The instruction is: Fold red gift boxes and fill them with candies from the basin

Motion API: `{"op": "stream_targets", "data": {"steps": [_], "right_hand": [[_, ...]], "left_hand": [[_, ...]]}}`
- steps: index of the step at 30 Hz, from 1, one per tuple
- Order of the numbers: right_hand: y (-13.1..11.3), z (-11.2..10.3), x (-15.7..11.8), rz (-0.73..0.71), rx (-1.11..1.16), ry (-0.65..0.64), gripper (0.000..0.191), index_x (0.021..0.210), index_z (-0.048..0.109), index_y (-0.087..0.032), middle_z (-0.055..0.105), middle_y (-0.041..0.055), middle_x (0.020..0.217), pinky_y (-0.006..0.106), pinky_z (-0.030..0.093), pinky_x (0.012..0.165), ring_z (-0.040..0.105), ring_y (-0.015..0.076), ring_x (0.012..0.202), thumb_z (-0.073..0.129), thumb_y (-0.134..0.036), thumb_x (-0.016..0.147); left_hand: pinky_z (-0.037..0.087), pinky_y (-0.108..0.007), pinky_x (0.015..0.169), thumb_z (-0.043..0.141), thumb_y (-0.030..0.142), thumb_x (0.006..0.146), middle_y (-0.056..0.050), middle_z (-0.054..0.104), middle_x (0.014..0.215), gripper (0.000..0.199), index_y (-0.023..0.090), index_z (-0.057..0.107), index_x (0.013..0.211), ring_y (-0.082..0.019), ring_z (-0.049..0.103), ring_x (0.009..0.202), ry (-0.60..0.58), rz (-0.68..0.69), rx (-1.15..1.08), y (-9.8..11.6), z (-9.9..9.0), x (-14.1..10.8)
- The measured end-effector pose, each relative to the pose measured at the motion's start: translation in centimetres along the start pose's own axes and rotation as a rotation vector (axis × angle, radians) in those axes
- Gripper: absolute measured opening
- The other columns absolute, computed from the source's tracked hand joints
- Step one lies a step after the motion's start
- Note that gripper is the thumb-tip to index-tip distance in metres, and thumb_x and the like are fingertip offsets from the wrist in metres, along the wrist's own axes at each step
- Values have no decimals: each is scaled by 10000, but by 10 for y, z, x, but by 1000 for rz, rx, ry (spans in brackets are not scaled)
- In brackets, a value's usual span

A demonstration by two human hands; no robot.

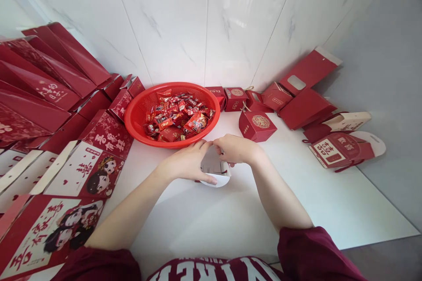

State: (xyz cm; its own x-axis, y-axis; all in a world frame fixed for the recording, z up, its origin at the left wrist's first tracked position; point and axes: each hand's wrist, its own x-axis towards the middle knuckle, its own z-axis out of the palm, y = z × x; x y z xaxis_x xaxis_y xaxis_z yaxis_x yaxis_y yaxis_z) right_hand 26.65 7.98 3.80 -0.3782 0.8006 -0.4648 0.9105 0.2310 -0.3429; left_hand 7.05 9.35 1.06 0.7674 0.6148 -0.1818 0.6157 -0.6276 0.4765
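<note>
A small paper gift box point(212, 167) sits on the white table in front of me, its pale inside showing and a white rounded flap turned toward me. My left hand point(189, 162) grips its left side, thumb along the near flap and fingers at the far edge. Curled over the far right rim is my right hand point(234, 149), fingers bent against the box wall; part of them is hidden. Just beyond my left hand stands a red plastic basket point(130, 118) of wrapped candies point(180, 116). A closed red gift box point(257, 125) rests beyond my right hand.
Rows of red and white printed boxes point(84, 169) and red cartons point(56, 83) crowd the left side. More small red boxes point(235, 99) line the tiled wall point(178, 22). Opened boxes point(308, 107) and a handled box point(346, 149) lie at the right.
</note>
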Motion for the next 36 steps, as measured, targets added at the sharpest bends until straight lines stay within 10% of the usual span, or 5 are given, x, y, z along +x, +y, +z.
{"op": "stream_targets", "data": {"steps": [8, 13, 23, 26, 36], "right_hand": [[3, 3, 4, -26, 26, 15, 176, 850, 631, -147, 710, 50, 690, 216, 398, 444, 656, 145, 488, 517, -55, 753], [4, 5, 4, -72, 47, 75, 156, 773, 612, -167, 640, -2, 525, 206, 405, 484, 628, 138, 459, 522, -46, 734], [14, 80, 13, -80, 229, 701, 381, 1328, 453, -162, 670, 55, 878, 296, 492, 712, 656, 192, 784, 422, -345, 994], [17, 110, 16, -217, 439, 970, 363, 1258, 564, -217, 559, 134, 1274, 379, 460, 984, 557, 237, 1188, 408, -421, 1001], [-7, 154, 25, -705, 761, 720, 1080, 1573, 23, -247, 118, 148, 1608, 527, 297, 1149, 261, 347, 1442, 430, -848, 774]], "left_hand": [[478, -450, 937, 752, 675, 607, -138, 487, 1388, 1011, 260, 367, 1444, -390, 507, 1252, 39, 13, -60, -6, 6, 2], [302, -559, 1143, 797, 655, 582, -176, 242, 1581, 1207, 210, 217, 1542, -436, 232, 1452, 84, 68, -158, -16, 19, 2], [228, -603, 1171, 840, 445, 654, -179, 129, 1594, 1245, 254, 13, 1564, -422, 194, 1458, 546, 254, -451, -52, 90, -26], [270, -603, 1147, 820, 407, 675, -186, 143, 1583, 1254, 262, -56, 1560, -413, 264, 1431, 550, 250, -587, -46, 102, -33], [354, -549, 1094, 791, 493, 713, -152, 350, 1432, 1212, 290, -57, 1555, -354, 438, 1294, 525, 269, -923, -46, 105, -53]]}}
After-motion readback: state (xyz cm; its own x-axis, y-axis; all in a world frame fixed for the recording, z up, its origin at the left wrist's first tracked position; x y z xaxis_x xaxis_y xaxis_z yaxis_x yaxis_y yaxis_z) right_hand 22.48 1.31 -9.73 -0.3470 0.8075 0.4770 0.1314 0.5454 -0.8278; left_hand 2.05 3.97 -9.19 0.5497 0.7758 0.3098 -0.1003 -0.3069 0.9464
